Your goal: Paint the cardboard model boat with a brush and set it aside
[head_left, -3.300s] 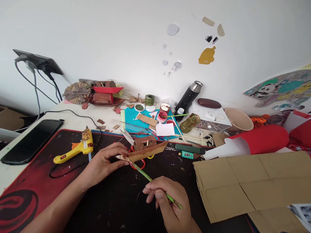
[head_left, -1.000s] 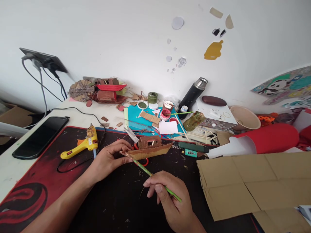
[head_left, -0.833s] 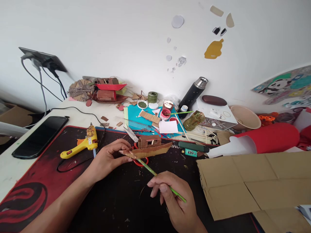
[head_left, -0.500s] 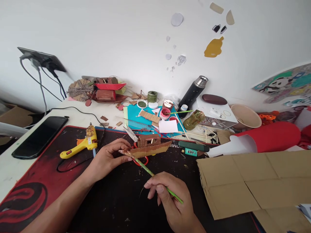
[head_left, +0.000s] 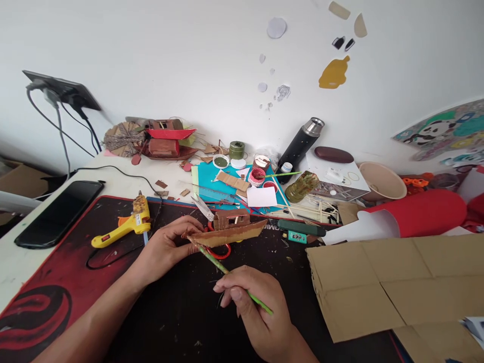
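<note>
A small model boat of brown cardboard [head_left: 232, 234] with a boxy cabin is over the middle of the desk mat, one end at the person's left hand [head_left: 166, 247], the pointed end towards the right. The hull's side is dark brown along the top and bare tan below; whether its underside touches the mat cannot be told. The left hand's fingertips are pinched on the boat's left end. The right hand [head_left: 259, 305], well apart from the left, grips a slim, paint-smeared paintbrush with a green handle [head_left: 214, 261], its tip at that same left end of the hull.

Partly hidden behind the boat lie scissors with red handles and silver blades [head_left: 204, 209]. The black and red cloth desk mat [head_left: 181, 312] spreads beneath. To the left on it lies a yellow plastic glue gun [head_left: 117, 232], and beyond that a black smartphone [head_left: 60, 214]. Behind the boat, a teal paper sheet [head_left: 206, 175] bears an open jar of red paint with a pink rim [head_left: 257, 176] and a white rectangular card [head_left: 261, 197]. A folded tan cardboard sheet [head_left: 378, 287] covers the right side.
</note>
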`<control>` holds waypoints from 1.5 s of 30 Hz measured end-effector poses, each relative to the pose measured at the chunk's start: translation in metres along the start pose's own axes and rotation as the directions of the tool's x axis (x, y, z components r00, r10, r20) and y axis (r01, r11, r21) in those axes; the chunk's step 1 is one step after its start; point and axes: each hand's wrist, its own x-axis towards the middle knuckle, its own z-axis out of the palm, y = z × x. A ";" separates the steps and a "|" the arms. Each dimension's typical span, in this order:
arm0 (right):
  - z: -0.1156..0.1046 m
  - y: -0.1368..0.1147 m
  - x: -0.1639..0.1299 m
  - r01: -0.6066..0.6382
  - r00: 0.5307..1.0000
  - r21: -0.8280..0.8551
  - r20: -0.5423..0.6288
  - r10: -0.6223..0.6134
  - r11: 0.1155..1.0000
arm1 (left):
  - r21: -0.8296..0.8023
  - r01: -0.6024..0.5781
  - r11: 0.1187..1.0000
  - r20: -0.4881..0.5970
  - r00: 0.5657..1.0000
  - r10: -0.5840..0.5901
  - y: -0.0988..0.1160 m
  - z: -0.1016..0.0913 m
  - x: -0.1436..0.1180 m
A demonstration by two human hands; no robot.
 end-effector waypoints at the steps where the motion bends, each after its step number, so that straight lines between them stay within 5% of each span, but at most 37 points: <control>1: -0.001 0.000 -0.001 -0.013 1.000 0.007 -0.011 0.013 1.000 | -0.004 0.005 1.000 -0.007 1.000 -0.005 0.000 0.000 0.000; 22: -0.029 0.001 -0.030 -0.112 0.967 0.121 -0.215 0.136 0.986 | -0.001 0.029 1.000 -0.068 0.997 -0.029 -0.007 -0.003 0.000; 35: -0.010 -0.006 -0.012 0.004 0.999 0.003 -0.046 -0.004 1.000 | -0.033 0.036 0.999 -0.076 0.996 -0.039 -0.006 -0.001 0.000; 45: -0.026 -0.002 -0.028 -0.099 0.984 0.045 -0.141 0.105 0.994 | -0.022 0.076 0.997 -0.066 0.995 -0.078 0.002 -0.002 0.001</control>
